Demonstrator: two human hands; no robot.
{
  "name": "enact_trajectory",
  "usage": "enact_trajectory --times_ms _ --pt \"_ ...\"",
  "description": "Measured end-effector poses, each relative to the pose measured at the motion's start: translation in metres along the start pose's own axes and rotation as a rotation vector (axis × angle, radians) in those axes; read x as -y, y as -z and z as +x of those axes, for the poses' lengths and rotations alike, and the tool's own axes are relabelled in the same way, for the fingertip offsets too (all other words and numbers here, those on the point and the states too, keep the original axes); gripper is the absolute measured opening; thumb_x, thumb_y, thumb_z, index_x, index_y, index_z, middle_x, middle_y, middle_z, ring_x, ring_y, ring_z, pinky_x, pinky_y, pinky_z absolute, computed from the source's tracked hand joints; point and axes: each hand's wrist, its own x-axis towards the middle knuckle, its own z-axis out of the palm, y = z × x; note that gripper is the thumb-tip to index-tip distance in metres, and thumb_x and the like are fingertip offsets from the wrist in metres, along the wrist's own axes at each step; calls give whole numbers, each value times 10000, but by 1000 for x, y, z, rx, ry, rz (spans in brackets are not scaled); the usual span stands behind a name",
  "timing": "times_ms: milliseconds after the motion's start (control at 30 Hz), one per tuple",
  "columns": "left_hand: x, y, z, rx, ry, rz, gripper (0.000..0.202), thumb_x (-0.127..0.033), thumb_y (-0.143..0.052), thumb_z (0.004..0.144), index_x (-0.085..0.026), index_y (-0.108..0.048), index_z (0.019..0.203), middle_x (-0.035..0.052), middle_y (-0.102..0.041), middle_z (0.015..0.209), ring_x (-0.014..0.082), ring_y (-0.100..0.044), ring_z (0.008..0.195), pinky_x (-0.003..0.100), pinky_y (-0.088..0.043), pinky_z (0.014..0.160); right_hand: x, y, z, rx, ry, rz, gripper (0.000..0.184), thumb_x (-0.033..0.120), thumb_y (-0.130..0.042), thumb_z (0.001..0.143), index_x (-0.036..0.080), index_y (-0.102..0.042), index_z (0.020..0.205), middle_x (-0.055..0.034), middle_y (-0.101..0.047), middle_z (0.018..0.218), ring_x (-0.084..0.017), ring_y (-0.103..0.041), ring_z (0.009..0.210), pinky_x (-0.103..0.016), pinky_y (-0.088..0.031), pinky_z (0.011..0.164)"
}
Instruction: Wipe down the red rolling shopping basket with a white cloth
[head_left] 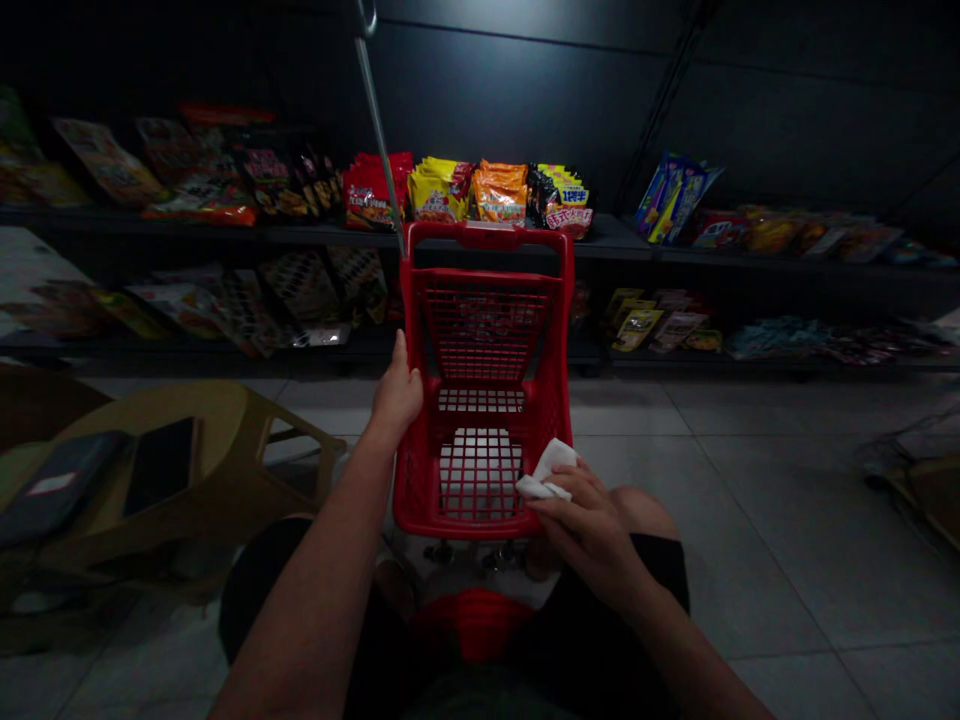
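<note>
A red plastic shopping cart [487, 236] with wire-mesh walls and floor stands in front of me, its far handle raised. My left hand [396, 398] grips the cart's left wall near its middle. My right hand [592, 530] is pinching a crumpled white tissue [546, 472] just above the near right corner of the cart. A thin metal pole [379, 140] rises beside the cart's far left corner. The cart's wheels are mostly hidden in shadow.
Low dark shelves [600, 240] hold several rows of colourful snack packets ahead. At the left stands a tan plastic stool [150, 410] with a dark tablet [160, 465] and a grey pouch [60, 485] on it. Grey floor tiles [750, 560] spread to the right.
</note>
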Motion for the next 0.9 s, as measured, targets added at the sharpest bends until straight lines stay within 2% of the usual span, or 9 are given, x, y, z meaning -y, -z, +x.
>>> enact_trajectory --times_ms 100,200,267,367,467,533,633,800,900 --pt "0 0 7 10 27 80 805 -214 -440 897 -188 -60 1606 161 -541 1468 289 -626 1222 458 -490 1014 18 -20 3 -55 -27 -189 308 181 -595 911 307 -700 1173 -79 -676 1173 -277 -591 1153 -587 -395 1120" --pt "1 1 13 21 55 165 795 -234 -431 911 -170 -47 1605 191 -654 1318 306 -684 1101 469 -510 951 41 -50 15 -98 -12 -222 258 214 -594 929 318 -709 1134 -64 -700 1136 -257 -624 1043 -494 -504 995" --pt "2 3 17 23 58 209 765 -243 -415 917 -164 -86 1604 200 -663 1297 316 -688 1081 475 -507 944 61 -72 27 -65 46 -162 270 254 -573 953 327 -683 1188 -49 -701 1169 -238 -629 1046 -423 -539 927" --pt "6 5 23 29 28 233 720 -235 -389 920 -155 -157 1596 198 -630 1346 320 -665 1127 469 -490 975 86 -100 44 34 162 -65 381 291 -509 992 300 -562 1369 -42 -660 1291 -205 -601 1157 -360 -519 992" --pt "11 9 29 44 18 232 722 -218 -388 914 -158 -158 1596 181 -626 1358 307 -654 1151 455 -474 1005 90 -112 53 91 264 -77 402 310 -487 1005 258 -521 1403 -52 -612 1371 -210 -571 1207 -362 -496 1026" --pt "15 12 32 51 21 234 730 -217 -399 910 -161 -155 1596 180 -610 1381 310 -649 1160 461 -469 1016 77 -106 51 109 301 -131 365 294 -509 995 242 -559 1353 -71 -609 1371 -227 -586 1155 -383 -518 971" --pt "20 16 34 51 34 216 739 -217 -409 906 -162 -150 1596 182 -573 1425 316 -636 1189 479 -461 1033 40 -75 40 157 319 -180 326 235 -544 969 231 -599 1290 -97 -636 1314 -233 -602 1082 -403 -534 911" --pt "28 14 37 -27 19 52 758 -157 -430 867 -153 -189 1585 149 -464 1534 281 -523 1341 456 -409 1123 -22 -12 16 174 323 -203 280 180 -540 949 230 -638 1207 -106 -614 1288 -254 -522 1253 -474 -460 1062" --pt "31 9 39 -111 8 -45 759 -106 -434 839 -149 -232 1569 118 -415 1574 235 -438 1414 404 -360 1175 -32 -11 15 84 284 -226 265 123 -491 952 224 -651 1138 -99 -604 1251 -231 -521 1252 -506 -399 1126"
